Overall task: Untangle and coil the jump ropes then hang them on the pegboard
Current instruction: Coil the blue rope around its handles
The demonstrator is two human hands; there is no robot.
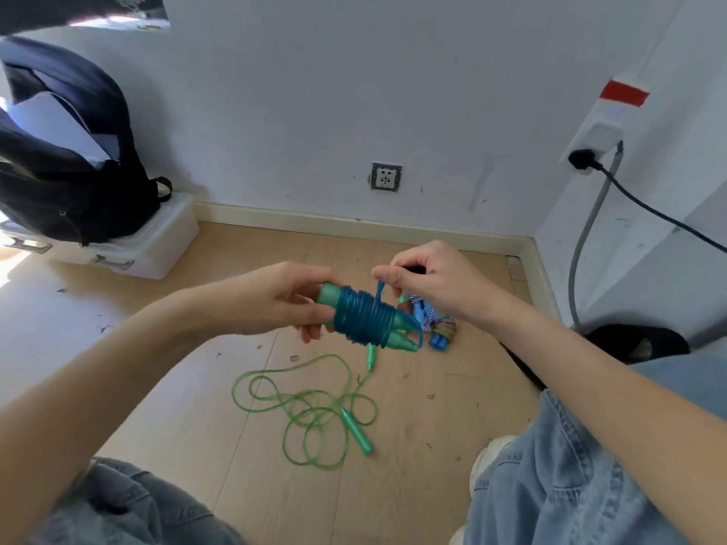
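Blue rope (364, 317) coiled around green handles; green rope (310, 411) tangled on floor.

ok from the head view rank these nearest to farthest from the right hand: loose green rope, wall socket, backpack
From the right hand:
1. Wall socket, on the wall above and just left of it.
2. Loose green rope, on the floor below and left.
3. Backpack, far left on a plastic box.

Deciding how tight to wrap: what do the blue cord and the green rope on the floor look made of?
Blue cord: seemingly glossy translucent plastic tubing; highlights show along its wraps round the green handles. Green rope: likely the same see-through plastic; the floor shows through it.
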